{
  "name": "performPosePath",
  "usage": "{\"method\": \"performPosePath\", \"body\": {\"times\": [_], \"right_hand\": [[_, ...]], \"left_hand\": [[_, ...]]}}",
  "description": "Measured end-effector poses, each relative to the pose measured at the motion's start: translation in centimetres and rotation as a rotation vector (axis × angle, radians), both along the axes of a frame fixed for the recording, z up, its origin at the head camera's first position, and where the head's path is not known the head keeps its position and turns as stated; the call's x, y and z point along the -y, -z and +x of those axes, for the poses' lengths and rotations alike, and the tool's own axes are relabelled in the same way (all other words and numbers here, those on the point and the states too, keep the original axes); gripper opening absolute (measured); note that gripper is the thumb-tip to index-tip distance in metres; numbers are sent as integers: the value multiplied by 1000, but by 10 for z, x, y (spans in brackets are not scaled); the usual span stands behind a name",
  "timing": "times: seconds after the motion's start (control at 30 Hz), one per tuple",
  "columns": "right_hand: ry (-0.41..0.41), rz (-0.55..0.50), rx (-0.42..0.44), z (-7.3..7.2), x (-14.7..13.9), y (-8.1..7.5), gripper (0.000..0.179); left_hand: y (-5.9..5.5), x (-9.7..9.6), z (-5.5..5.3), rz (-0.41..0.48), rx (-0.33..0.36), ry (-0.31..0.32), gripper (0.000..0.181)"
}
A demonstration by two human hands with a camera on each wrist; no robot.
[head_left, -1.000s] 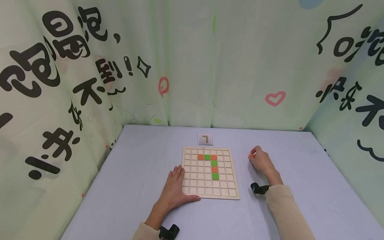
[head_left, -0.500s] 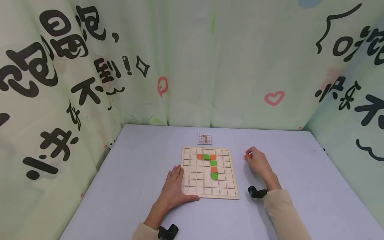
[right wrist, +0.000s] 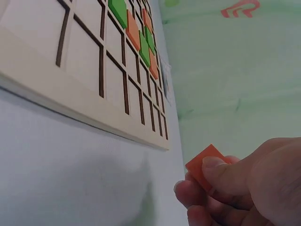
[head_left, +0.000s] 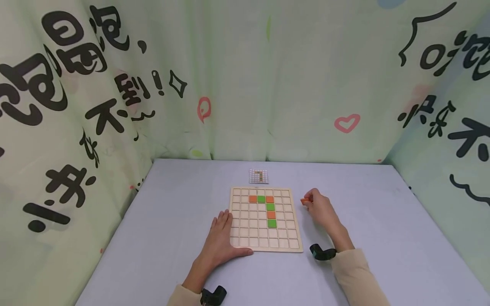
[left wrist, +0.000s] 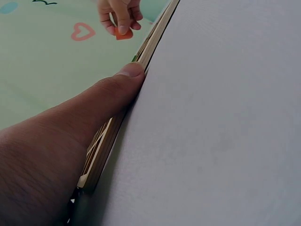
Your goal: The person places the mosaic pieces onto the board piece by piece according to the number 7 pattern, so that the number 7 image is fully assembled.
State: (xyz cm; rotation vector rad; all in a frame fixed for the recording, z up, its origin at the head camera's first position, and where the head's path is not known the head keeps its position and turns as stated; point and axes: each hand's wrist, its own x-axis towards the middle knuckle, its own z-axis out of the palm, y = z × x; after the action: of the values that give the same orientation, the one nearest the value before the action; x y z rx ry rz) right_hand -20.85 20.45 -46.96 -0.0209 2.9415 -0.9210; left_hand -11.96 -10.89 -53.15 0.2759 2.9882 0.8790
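Observation:
A wooden grid board [head_left: 250, 233] lies flat on the table, with orange and green square tiles in some cells: a row of three near the top and a column below its right end. My left hand [head_left: 218, 240] rests along the board's left side, fingers straight, the thumb stretched along the near edge; the left wrist view shows that thumb [left wrist: 113, 92] against the rim. Right of the board, my right hand [head_left: 320, 210] pinches an orange square tile [right wrist: 203, 165] between thumb and fingers, held above the table and apart from the board.
Behind the board lies a small pattern card [head_left: 258, 176] printed with a grid. The white tablecloth [head_left: 172, 204] covers the table. Printed curtains [head_left: 237, 85] stand at the back and both sides.
My right hand has moved left toward the board with the orange tile. My left hand keeps its place on the board, and the head view has shifted slightly.

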Motion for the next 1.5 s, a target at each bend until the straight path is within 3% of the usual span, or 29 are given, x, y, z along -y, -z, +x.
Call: {"method": "performPosePath", "body": {"times": [0.5,0.9,1.5], "right_hand": [[-76,-15,-106,24,22,1,17],[-88,-14,-58,42,34,4,24],[-158,-53,-49,57,45,7,15]], "left_hand": [[1,0,1,6,1,3,128],[0,-1,1,9,1,10,129],[-1,1,0,4,-15,15,128]]}}
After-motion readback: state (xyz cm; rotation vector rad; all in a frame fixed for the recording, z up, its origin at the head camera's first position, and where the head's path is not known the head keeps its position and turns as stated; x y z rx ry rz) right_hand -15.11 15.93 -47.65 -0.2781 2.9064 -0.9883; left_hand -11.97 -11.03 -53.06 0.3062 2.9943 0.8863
